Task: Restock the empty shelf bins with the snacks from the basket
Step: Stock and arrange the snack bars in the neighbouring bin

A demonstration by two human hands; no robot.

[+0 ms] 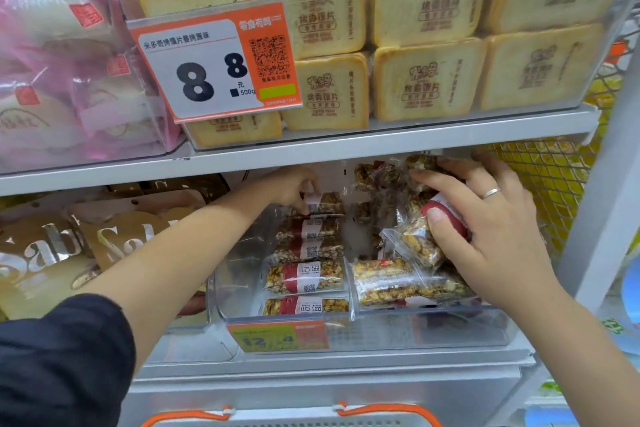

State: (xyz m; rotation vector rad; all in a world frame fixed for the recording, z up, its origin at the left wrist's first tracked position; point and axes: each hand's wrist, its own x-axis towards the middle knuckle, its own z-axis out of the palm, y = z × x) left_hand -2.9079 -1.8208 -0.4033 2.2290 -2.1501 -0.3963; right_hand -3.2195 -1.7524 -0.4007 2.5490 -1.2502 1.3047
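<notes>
Gripping bar packs (420,246) — both hands (491,236) inside clear bin (381,329).

Left arm: dark navy, near-black sleeve (59,357) of soft knit fabric, cuff ending short of the wrist, forearm bare. Left hand (294,189): nothing worn that can be seen. Right hand (491,236): plain silver band ring (491,193) on one finger; right forearm bare

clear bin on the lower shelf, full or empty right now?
Partly full. The clear bin holds a neat column of snack bars left of its divider and a loose pile on the right; bare space remains at its far left.
</notes>
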